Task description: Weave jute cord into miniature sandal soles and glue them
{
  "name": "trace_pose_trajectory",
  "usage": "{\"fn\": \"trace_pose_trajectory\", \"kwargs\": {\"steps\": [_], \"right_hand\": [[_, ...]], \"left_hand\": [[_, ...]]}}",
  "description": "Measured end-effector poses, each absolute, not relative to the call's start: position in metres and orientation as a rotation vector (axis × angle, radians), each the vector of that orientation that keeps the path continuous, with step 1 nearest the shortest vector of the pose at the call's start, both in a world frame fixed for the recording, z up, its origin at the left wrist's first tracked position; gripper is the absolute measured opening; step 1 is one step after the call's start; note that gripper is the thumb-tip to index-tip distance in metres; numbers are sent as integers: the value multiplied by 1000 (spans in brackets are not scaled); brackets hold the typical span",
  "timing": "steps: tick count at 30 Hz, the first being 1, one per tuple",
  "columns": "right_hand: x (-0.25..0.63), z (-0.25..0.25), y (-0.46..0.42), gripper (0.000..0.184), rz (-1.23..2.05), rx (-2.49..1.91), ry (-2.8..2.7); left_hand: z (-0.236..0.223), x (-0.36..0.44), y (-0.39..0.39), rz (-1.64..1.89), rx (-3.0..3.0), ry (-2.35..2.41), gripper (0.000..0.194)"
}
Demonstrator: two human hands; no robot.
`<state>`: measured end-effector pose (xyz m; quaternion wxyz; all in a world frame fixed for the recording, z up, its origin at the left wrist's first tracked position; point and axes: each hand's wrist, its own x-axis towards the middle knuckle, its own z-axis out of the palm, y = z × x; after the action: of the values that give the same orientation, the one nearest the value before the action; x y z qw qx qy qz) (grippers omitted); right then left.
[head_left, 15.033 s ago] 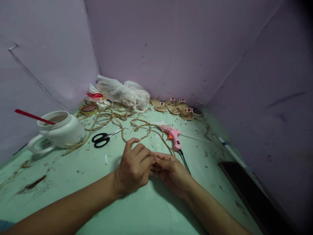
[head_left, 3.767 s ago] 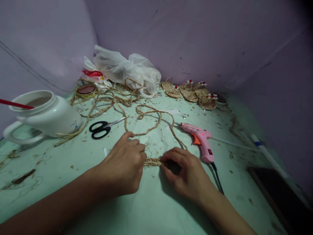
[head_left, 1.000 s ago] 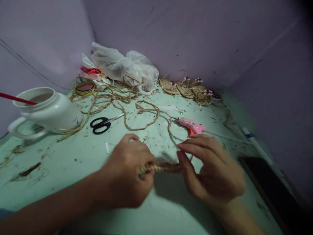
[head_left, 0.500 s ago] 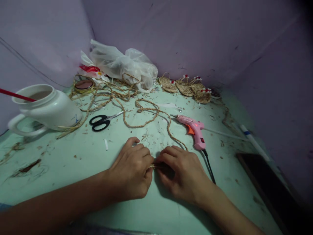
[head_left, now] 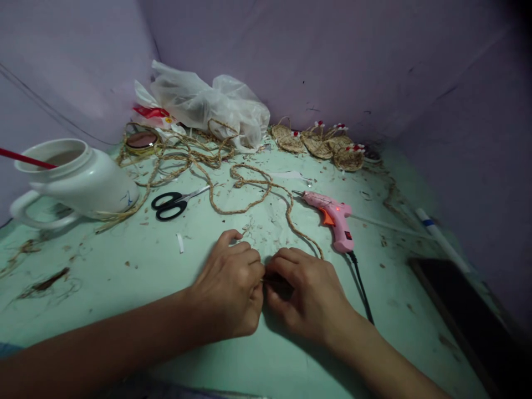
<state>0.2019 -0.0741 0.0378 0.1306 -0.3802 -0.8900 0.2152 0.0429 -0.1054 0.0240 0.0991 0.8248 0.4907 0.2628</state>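
Observation:
My left hand (head_left: 233,285) and my right hand (head_left: 307,288) meet at the near middle of the table, fingers closed and fingertips almost touching. Between them they pinch a small bit of braided straw cord, mostly hidden by the fingers. The long braided cord (head_left: 290,219) winds across the table and disappears behind my right hand. To the right of that hand lies a pink glue gun (head_left: 338,219), its small red light on. Black-handled scissors (head_left: 171,206) rest beyond my left hand, blades pointing right.
A white mug (head_left: 89,185) with a red stick stands at left. Along the back are a plastic bag (head_left: 216,108), more tangled cord and several round woven pieces (head_left: 318,145) with red and white beads. A dark flat phone-like object (head_left: 461,316) lies right. Straw scraps litter the table.
Both hands stay pinched together, and the bit of cord between them now shows less. The left fingers have come slightly closer to the right ones. The view has shifted slightly.

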Motion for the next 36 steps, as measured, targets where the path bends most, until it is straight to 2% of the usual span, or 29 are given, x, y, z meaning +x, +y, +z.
{"fn": "trace_pose_trajectory", "kwargs": {"steps": [7, 9, 12, 16, 17, 19, 20, 23, 26, 36], "right_hand": [[201, 43, -72, 6, 636, -1212, -2652], [207, 49, -69, 5, 720, -1166, -2709], [220, 60, -64, 11, 920, -1027, -2798], [230, 67, -58, 12, 1027, -987, -2829], [230, 67, -57, 12, 1025, -983, -2837], [231, 66, -56, 12, 1014, -965, -2845], [231, 66, -56, 11, 1009, -955, -2846], [231, 64, -55, 10, 996, -959, -2848], [233, 64, -53, 10, 996, -1015, -2848], [233, 62, -48, 15, 1097, -1043, -2810]], "left_hand": [[36, 31, -102, 689, 2392, 1392, 6], [45, 15, -94, 828, 2370, 1393, 9], [57, -9, -78, 1065, 2368, 1684, 10], [52, -10, -71, 763, 2315, 1685, 14], [47, -4, -73, 693, 2334, 1683, 26], [36, 12, -80, 541, 2471, 1667, 69], [30, 20, -84, 426, 2541, 1655, 72], [19, 38, -88, 172, 2669, 1388, 63], [16, 45, -79, 92, 2662, 1294, 58], [16, 42, -19, 47, 2629, 1561, 58]]}}
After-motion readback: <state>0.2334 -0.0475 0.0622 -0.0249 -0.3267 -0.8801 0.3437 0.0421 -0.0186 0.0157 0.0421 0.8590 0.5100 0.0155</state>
